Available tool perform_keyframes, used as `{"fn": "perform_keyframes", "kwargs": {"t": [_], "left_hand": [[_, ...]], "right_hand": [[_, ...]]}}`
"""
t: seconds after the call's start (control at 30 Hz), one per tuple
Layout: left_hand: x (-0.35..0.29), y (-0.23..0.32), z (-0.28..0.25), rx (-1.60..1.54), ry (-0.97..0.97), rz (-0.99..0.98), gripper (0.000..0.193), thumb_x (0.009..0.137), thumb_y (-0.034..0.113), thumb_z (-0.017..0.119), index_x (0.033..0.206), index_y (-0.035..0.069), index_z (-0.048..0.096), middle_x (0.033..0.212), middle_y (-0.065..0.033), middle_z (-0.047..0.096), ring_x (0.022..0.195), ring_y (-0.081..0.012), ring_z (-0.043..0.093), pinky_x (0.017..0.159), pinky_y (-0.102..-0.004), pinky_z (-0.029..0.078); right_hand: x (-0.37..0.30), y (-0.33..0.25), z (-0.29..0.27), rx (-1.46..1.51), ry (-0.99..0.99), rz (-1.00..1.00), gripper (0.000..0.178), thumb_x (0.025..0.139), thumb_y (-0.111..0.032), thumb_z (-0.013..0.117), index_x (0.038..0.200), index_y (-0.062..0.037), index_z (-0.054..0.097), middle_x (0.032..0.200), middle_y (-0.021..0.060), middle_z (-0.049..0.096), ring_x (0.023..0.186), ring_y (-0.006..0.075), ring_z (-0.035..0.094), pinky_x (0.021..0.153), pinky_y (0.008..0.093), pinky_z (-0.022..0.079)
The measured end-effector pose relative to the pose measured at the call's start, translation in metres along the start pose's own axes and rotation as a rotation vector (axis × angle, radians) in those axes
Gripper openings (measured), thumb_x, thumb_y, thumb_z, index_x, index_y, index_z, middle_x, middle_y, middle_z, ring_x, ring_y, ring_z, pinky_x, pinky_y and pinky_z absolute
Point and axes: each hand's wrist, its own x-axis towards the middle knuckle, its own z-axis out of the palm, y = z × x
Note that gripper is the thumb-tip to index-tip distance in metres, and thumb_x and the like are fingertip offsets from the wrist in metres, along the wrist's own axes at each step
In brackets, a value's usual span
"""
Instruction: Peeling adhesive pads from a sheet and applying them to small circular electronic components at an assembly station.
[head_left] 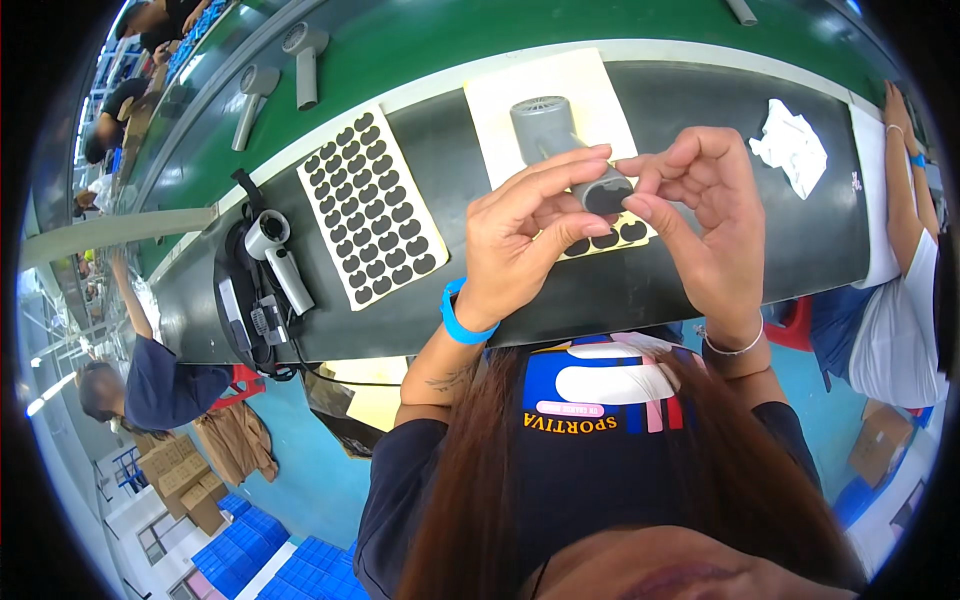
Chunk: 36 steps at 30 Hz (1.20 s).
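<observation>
A grey hair dryer (541, 128) is tilted over the table, its handle end turned toward me. My left hand (525, 215) is closed around the handle, thumb below and fingers above. At the tip of the handle sits a dark, rounded sticker (607, 197). My right hand (705, 205) pinches at this sticker's edge, thumb below and index finger above, the other fingers curled. Beneath the dryer lies a pale yellow sheet (605, 85), with several black stickers showing at its near end. Left of my hands is a white sheet (345, 205) with rows of black stickers.
Another hair dryer (268, 235) with a black cord rests on the left side of the dark table (700, 95). More dryers (306, 65) lie on the green belt (400, 50) beyond. Crumpled white paper (790, 148) is at the right. Other people are on both sides.
</observation>
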Motion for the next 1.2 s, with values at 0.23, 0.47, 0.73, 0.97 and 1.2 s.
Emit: {"fn": "perform_keyframes", "kwargs": {"t": [0.23, 0.47, 0.73, 0.97, 1.2], "left_hand": [[-0.0002, 0.0005, 0.0001, 0.000, 0.002, 0.011, 0.034, 0.080, -0.007, 0.066, 0.113, -0.005, 0.061, 0.120, -0.0178, 0.060, 0.084, -0.0181, 0.068, 0.071, -0.0257, 0.056], [0.0011, 0.0031, 0.0003, 0.004, -0.013, -0.003, 0.033, 0.080, -0.007, 0.066, 0.113, -0.006, 0.061, 0.120, -0.0178, 0.060, 0.084, -0.0186, 0.068, 0.071, -0.0259, 0.056], [0.0017, 0.0032, 0.0070, 0.000, 0.041, 0.010, 0.029, 0.084, -0.005, 0.063, 0.113, -0.008, 0.060, 0.118, -0.0192, 0.060, 0.084, -0.0187, 0.068, 0.073, -0.0274, 0.059], [-0.0019, 0.0046, 0.0056, 0.045, -0.032, 0.012, 0.030, 0.087, -0.007, 0.058, 0.116, -0.011, 0.054, 0.122, -0.0236, 0.055, 0.094, -0.0243, 0.064, 0.078, -0.0349, 0.060], [-0.0047, 0.0052, 0.0049, 0.063, -0.036, 0.006, 0.029, 0.087, -0.007, 0.058, 0.115, -0.011, 0.055, 0.122, -0.0236, 0.055, 0.096, -0.0245, 0.064, 0.078, -0.0347, 0.060]], "right_hand": [[-0.0005, -0.0005, 0.0007, -0.015, 0.005, -0.011, 0.033, 0.082, 0.007, 0.064, 0.103, -0.0032, 0.042, 0.086, 0.0094, 0.059, 0.097, 0.0203, 0.063, 0.081, 0.0266, 0.049], [-0.0006, -0.0019, 0.0005, -0.027, 0.018, -0.018, 0.033, 0.082, 0.006, 0.065, 0.103, -0.0034, 0.042, 0.086, 0.0094, 0.060, 0.096, 0.0200, 0.063, 0.080, 0.0264, 0.049], [-0.0026, -0.0010, 0.0008, -0.261, 0.048, -0.102, 0.036, 0.081, 0.004, 0.065, 0.109, -0.0039, 0.043, 0.084, 0.0048, 0.059, 0.090, 0.0146, 0.060, 0.077, 0.0248, 0.041], [-0.0061, -0.0039, 0.0021, -0.304, 0.075, -0.094, 0.036, 0.080, 0.001, 0.065, 0.108, -0.0050, 0.044, 0.083, 0.0028, 0.060, 0.083, 0.0094, 0.054, 0.073, 0.0245, 0.037], [-0.0060, -0.0034, 0.0045, -0.404, 0.117, -0.165, 0.038, 0.077, -0.002, 0.068, 0.106, -0.0055, 0.045, 0.074, 0.0054, 0.062, 0.068, 0.0203, 0.058, 0.063, 0.0302, 0.044]]}}
